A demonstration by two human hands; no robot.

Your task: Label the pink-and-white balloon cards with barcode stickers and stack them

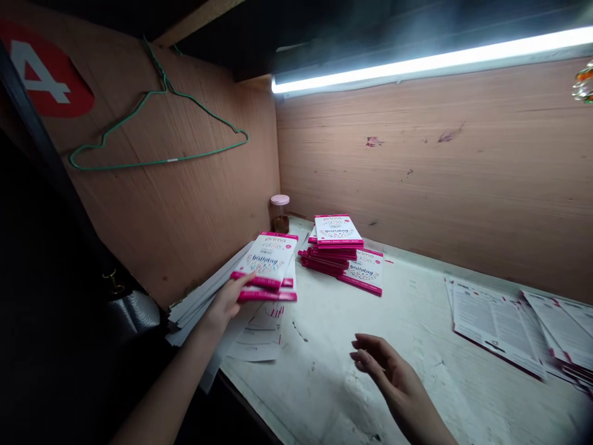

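My left hand (227, 303) is closed on the lower pink edge of a white-and-pink "prima" birthday packet (269, 256). Beneath that packet lie other pink-edged ones, fanned slightly apart; how many the fingers grip is hidden. Over the front of the white table, my right hand (389, 374) hovers with its fingers curved and apart, holding nothing. Toward the back, a pile of the same packets (338, 232) is stacked unevenly, with one packet (365, 275) sticking out on its right side.
Loose white sheets (264, 337) lie under and beside my left hand. More printed packets (495, 321) are spread at the right. A jar with a pink lid (280, 213) stands in the back corner. A green hanger (157, 162) hangs on the left panel; a lamp (417, 62) glows above.
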